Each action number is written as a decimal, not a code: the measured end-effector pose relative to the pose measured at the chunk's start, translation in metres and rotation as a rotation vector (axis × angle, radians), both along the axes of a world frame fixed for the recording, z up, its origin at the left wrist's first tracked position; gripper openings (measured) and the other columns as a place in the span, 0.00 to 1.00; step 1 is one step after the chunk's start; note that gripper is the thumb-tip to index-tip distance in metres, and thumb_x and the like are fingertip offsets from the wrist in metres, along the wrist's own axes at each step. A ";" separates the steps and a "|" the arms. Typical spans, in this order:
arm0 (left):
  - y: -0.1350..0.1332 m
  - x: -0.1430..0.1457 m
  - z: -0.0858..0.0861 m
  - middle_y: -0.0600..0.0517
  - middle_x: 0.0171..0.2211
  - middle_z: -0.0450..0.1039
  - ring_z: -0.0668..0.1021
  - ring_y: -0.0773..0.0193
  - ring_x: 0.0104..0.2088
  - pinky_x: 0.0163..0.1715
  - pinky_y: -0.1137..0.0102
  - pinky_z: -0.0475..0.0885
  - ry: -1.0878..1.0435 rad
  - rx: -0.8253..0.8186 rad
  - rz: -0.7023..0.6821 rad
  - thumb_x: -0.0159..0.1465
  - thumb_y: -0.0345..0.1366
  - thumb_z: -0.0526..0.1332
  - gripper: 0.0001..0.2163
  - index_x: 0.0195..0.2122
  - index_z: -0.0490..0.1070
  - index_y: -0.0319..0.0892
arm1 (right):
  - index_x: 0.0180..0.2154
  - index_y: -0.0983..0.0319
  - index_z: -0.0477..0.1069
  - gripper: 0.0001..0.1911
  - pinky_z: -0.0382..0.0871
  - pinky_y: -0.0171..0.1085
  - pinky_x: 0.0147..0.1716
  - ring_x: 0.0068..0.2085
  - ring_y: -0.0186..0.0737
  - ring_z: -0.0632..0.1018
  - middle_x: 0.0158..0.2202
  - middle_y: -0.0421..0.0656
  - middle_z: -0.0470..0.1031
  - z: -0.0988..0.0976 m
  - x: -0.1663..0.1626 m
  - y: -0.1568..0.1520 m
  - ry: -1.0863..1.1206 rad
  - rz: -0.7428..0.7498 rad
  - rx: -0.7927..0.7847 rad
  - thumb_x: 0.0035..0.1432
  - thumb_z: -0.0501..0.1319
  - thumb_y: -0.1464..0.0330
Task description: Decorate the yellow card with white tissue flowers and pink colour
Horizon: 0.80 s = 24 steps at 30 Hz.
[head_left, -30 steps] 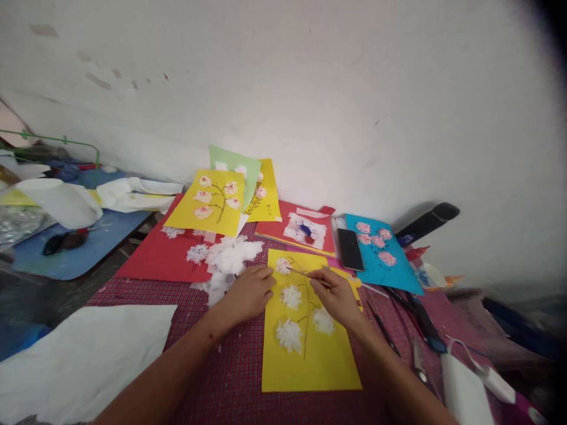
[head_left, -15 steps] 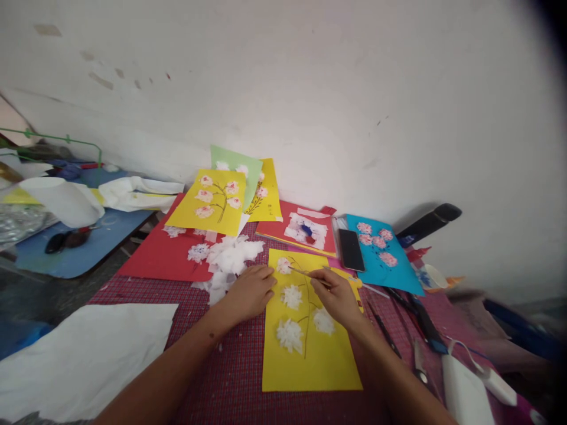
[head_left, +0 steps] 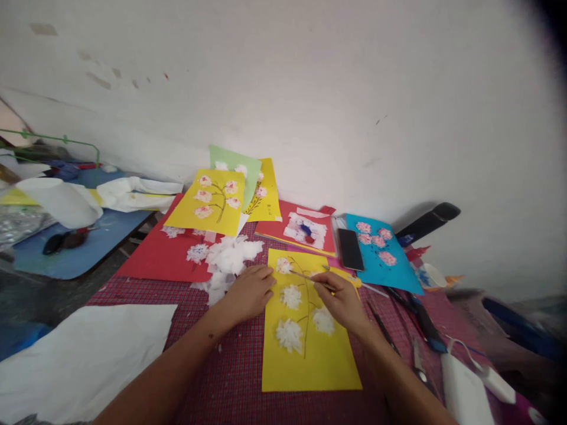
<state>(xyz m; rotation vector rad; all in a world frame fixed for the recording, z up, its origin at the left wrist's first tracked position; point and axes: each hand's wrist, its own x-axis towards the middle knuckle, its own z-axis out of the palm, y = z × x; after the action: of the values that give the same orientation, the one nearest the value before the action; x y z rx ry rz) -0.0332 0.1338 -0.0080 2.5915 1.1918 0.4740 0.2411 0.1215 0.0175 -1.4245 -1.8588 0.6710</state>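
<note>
My right hand (head_left: 339, 298) is closed around a thin paintbrush (head_left: 303, 275), its tip at the top-left paper flower (head_left: 284, 265), which has pink marks. That flower is on a yellow sheet (head_left: 328, 369) with a drawn brown stem and several white tissue-paper flowers, such as one at lower left (head_left: 289, 335). My left hand (head_left: 251, 290) lies at the sheet's left edge with its fingers apart, holding nothing. Beside it is a heap of torn white tissue paper (head_left: 233, 255). My right hand partly covers the right side of the sheet.
Finished-looking flower cards in yellow (head_left: 217, 203) and blue (head_left: 376, 254) lie behind. A paint-stained tissue (head_left: 305, 230) sits on red paper, near a black phone (head_left: 351, 249). Scissors (head_left: 417, 360) and a white power strip (head_left: 465, 386) lie at right. White paper (head_left: 88, 354) covers the left front.
My right hand has shifted slightly right and down, and the brush tip has moved a little lower on the top-left flower. My left hand stays in place.
</note>
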 end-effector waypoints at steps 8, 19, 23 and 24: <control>0.001 0.000 -0.001 0.45 0.51 0.73 0.73 0.53 0.55 0.58 0.57 0.67 -0.004 -0.007 0.000 0.67 0.31 0.57 0.09 0.45 0.75 0.43 | 0.38 0.59 0.79 0.10 0.75 0.37 0.32 0.34 0.43 0.81 0.34 0.44 0.82 -0.003 0.006 0.007 0.116 -0.090 -0.044 0.59 0.63 0.62; 0.000 0.000 -0.001 0.46 0.51 0.73 0.74 0.53 0.54 0.58 0.56 0.67 -0.015 -0.019 0.002 0.67 0.31 0.57 0.10 0.46 0.74 0.43 | 0.38 0.59 0.79 0.10 0.76 0.37 0.32 0.33 0.42 0.81 0.35 0.44 0.82 -0.005 0.002 0.012 0.164 -0.101 -0.100 0.58 0.63 0.61; 0.001 0.000 0.000 0.45 0.51 0.74 0.73 0.52 0.54 0.58 0.55 0.68 -0.016 -0.026 0.003 0.67 0.31 0.57 0.09 0.46 0.74 0.43 | 0.36 0.60 0.79 0.10 0.75 0.37 0.31 0.33 0.42 0.81 0.33 0.44 0.82 -0.003 0.002 0.015 0.157 -0.120 -0.102 0.57 0.63 0.61; 0.000 0.000 0.001 0.45 0.51 0.73 0.73 0.52 0.54 0.58 0.55 0.67 -0.020 -0.028 0.005 0.67 0.30 0.57 0.09 0.46 0.75 0.43 | 0.37 0.60 0.79 0.10 0.75 0.37 0.32 0.33 0.42 0.81 0.33 0.44 0.82 -0.003 0.000 0.015 0.148 -0.108 -0.103 0.57 0.63 0.61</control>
<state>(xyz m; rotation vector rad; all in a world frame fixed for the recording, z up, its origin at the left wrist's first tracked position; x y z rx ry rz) -0.0330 0.1342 -0.0073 2.5547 1.1904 0.4800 0.2411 0.1362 0.0147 -1.4871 -1.6419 0.8056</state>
